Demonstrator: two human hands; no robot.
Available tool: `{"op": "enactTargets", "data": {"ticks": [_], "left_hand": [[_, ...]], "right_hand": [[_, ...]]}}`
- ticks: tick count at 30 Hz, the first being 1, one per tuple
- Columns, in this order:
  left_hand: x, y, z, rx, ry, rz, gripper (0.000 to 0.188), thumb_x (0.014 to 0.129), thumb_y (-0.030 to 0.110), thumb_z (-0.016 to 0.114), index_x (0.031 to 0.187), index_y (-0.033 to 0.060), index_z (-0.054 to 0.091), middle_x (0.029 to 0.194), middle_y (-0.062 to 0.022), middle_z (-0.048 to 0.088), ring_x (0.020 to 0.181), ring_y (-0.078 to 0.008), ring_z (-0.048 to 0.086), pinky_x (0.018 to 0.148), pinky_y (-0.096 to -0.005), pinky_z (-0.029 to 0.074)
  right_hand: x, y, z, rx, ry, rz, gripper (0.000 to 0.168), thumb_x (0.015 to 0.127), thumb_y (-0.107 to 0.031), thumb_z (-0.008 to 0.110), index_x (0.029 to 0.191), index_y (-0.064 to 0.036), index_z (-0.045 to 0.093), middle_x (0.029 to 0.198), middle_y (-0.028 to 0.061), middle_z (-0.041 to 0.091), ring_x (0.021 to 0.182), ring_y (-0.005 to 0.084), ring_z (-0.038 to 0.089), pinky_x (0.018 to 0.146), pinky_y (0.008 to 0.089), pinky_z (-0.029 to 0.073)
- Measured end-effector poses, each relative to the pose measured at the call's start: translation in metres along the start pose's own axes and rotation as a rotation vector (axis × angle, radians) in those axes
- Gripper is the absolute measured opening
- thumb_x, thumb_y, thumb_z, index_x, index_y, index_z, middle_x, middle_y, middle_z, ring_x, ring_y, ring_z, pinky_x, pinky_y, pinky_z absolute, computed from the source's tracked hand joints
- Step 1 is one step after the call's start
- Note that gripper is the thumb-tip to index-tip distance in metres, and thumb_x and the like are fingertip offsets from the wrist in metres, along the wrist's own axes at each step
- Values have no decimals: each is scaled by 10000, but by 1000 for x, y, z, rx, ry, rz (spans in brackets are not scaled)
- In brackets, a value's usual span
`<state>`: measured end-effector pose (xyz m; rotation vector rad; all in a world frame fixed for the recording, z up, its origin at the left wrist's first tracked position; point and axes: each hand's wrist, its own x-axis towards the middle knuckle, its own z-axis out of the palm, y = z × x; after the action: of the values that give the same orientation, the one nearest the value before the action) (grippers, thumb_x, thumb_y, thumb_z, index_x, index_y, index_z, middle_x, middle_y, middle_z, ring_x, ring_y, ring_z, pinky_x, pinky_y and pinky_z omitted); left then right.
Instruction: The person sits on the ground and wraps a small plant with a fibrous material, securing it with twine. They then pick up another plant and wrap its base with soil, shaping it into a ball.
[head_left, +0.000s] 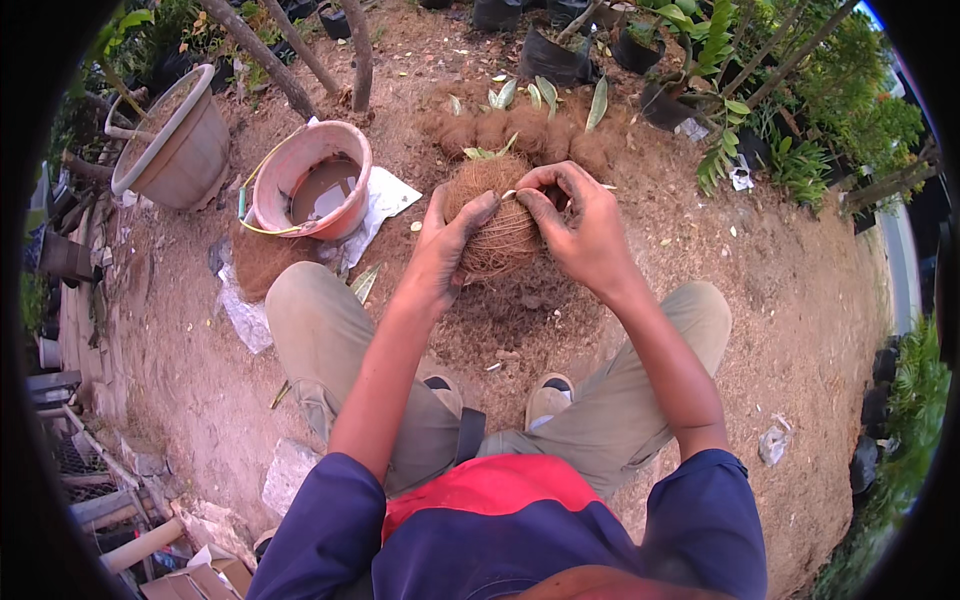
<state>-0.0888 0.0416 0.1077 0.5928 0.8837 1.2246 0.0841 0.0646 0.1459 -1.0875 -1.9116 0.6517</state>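
Observation:
My left hand (457, 240) cups a round ball of brown coconut fibre (499, 247) from its left side, thumb lying across the top. Thin strands wind around the ball, and variegated green leaves (491, 152) stick out at its far end. On the ball's right side, my right hand (574, 217) has thumb and forefinger pinched on a small pale piece (510, 193), too small to identify. Just beyond sits a row of several similar fibre balls (529, 131), some with snake-plant-like leaf cuttings (598, 103) standing out of them.
An orange-red bucket (349, 214) of muddy water stands at the left, beside a plastic sheet (390, 195) and a loose fibre heap (262, 259). Behind it is a large planter (184, 157). Black plant bags (555, 60) line the far edge. A pale stone (289, 472) lies lower left.

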Motion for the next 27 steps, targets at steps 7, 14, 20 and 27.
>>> {"op": "enactTargets", "data": {"ticks": [7,14,20,27], "left_hand": [[-4,6,2,7,-33,-14,634,848,326,706,1302,40,368,1194,-169,552,1054,-249,624,824,-395,579],[-1,2,-1,33,-9,13,647,846,315,703,1318,39,357,1201,-174,547,1067,-249,614,839,-402,574],[-3,3,0,44,27,-38,682,836,316,714,1340,43,344,1208,-171,543,1075,-247,612,842,-406,577],[-1,2,-4,16,0,-43,693,832,329,718,1346,56,343,1213,-162,542,1087,-242,608,850,-406,575]], "right_hand": [[1,1,-1,28,8,-66,154,815,-75,720,954,-35,668,879,89,676,777,230,637,717,337,500],[1,8,0,-38,-10,-137,136,818,-81,716,943,-35,685,881,89,681,774,232,645,717,339,508],[0,9,2,-46,-36,-100,140,829,-99,713,950,-33,686,887,93,683,775,231,646,725,342,508],[-3,5,8,107,11,26,154,852,-85,698,986,-14,675,947,118,697,868,219,680,766,338,528]]}}
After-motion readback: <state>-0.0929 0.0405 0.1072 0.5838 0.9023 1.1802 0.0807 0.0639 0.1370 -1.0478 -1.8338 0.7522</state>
